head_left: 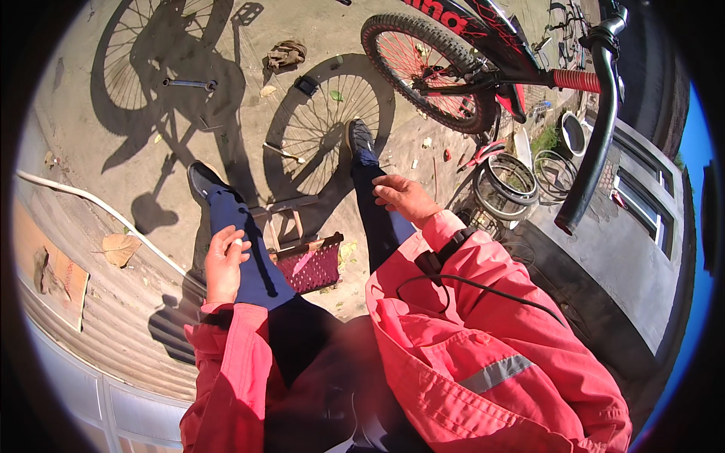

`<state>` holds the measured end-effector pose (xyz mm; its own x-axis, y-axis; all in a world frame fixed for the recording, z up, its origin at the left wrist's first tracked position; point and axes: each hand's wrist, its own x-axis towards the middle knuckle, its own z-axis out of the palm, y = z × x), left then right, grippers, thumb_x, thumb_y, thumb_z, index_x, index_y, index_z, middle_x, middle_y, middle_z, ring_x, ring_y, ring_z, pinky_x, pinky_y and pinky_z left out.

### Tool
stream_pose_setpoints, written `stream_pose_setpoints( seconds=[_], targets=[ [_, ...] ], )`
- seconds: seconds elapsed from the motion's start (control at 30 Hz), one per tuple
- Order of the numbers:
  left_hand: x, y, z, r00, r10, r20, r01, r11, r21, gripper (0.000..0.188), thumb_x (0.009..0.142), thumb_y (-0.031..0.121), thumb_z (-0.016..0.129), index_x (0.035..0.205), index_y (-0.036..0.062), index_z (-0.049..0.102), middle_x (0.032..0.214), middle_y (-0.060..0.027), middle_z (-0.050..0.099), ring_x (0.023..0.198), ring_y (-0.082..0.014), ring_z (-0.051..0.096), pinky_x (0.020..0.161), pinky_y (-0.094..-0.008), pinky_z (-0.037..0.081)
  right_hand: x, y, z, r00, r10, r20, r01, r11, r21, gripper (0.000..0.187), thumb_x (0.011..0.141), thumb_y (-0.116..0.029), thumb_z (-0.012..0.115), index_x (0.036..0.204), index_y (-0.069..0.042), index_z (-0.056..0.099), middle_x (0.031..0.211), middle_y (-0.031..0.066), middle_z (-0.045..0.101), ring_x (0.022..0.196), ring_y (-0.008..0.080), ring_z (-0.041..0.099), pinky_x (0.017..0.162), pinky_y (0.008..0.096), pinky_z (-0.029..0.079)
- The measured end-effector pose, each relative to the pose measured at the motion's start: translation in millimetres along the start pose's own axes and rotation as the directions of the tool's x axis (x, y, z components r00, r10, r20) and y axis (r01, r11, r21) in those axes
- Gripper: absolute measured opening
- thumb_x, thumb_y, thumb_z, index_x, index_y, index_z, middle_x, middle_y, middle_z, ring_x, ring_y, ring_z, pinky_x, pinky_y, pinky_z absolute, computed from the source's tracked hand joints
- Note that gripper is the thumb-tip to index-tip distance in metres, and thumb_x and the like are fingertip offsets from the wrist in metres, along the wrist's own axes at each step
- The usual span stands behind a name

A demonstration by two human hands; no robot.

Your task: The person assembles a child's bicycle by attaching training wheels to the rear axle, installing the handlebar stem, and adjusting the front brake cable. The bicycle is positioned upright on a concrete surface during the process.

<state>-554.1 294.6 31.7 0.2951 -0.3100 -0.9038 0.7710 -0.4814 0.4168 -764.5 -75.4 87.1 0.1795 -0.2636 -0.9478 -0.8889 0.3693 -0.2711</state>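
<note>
My left hand (223, 264) hangs over my left thigh, its fingers loosely bent and a little apart. I see nothing in it. Over my right shin, my right hand (406, 198) is half curled with the fingers apart, also with nothing visible in it. Both hands are clear of the bicycle (495, 49), a black one with red trim whose knobby tyre and red spokes show at the upper right. Its black handlebar grip (585, 166) reaches down on my right. Between my legs stands a low stool (310, 266) with a magenta woven seat.
A double-ended wrench (190, 84) and a small black object (306, 85) lie on the concrete ahead, near a crumpled brown rag (286, 54). Bare wheel rims (504, 189) are piled on the right. A pale hose (98, 202) and flattened cardboard (57, 264) lie on the left.
</note>
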Motion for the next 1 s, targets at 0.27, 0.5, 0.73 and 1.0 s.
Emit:
stream_pose_setpoints(
  seconds=[0.27, 0.5, 0.73, 1.0],
  targets=[
    [-18.5, 56.8, 21.4, 1.0, 0.024, -0.012, -0.019, 0.961, 0.276, 0.042, 0.096, 0.01, 0.063, 0.135, -0.001, 0.054, 0.124, -0.0118, 0.067, 0.097, -0.0122, 0.065, 0.078, -0.0256, 0.053, -54.1, -55.1, -56.9, 0.987, -0.142, -0.08, 0.158, 0.958, 0.241, 0.049, 0.101, -0.038, 0.065, 0.139, -0.007, 0.057, 0.124, 0.0091, 0.068, 0.106, 0.019, 0.068, 0.09, 0.0334, 0.053],
    [-50.2, 161.4, 69.3, 0.966, 0.255, 0.05, -0.258, 0.913, 0.317, 0.037, 0.099, 0.012, 0.064, 0.132, -0.0033, 0.056, 0.115, -0.008, 0.068, 0.093, -0.0105, 0.066, 0.077, -0.024, 0.052, -180.7, -177.3, -49.9, 0.715, -0.699, 0.004, 0.338, 0.351, 0.873, 0.066, 0.107, -0.054, 0.041, 0.15, -0.004, 0.038, 0.132, 0.0217, 0.061, 0.12, 0.036, 0.063, 0.097, 0.0436, 0.054],
    [-82.7, 228.8, 124.4, 0.913, 0.369, 0.173, -0.408, 0.838, 0.362, 0.04, 0.1, 0.015, 0.064, 0.131, -0.0077, 0.055, 0.116, -0.0119, 0.067, 0.101, -0.0144, 0.064, 0.091, -0.0286, 0.052, -203.0, -225.2, -37.6, 0.85, -0.505, -0.152, 0.387, 0.402, 0.83, 0.03, 0.104, -0.024, 0.059, 0.128, -0.009, 0.05, 0.084, 0.0028, 0.053, 0.063, 0.0134, 0.056, 0.058, 0.0315, 0.049],
    [-93.0, 305.2, 182.8, 0.778, 0.547, 0.309, -0.597, 0.488, 0.637, 0.034, 0.095, 0.012, 0.067, 0.125, -0.0035, 0.062, 0.115, -0.0165, 0.071, 0.101, -0.0206, 0.069, 0.089, -0.0329, 0.054, -224.9, -187.5, -101.7, 0.829, -0.554, -0.077, 0.487, 0.647, 0.587, 0.029, 0.104, -0.023, 0.057, 0.126, -0.004, 0.049, 0.076, 0.0007, 0.049, 0.051, 0.0109, 0.05, 0.047, 0.0266, 0.042]
  ],
)
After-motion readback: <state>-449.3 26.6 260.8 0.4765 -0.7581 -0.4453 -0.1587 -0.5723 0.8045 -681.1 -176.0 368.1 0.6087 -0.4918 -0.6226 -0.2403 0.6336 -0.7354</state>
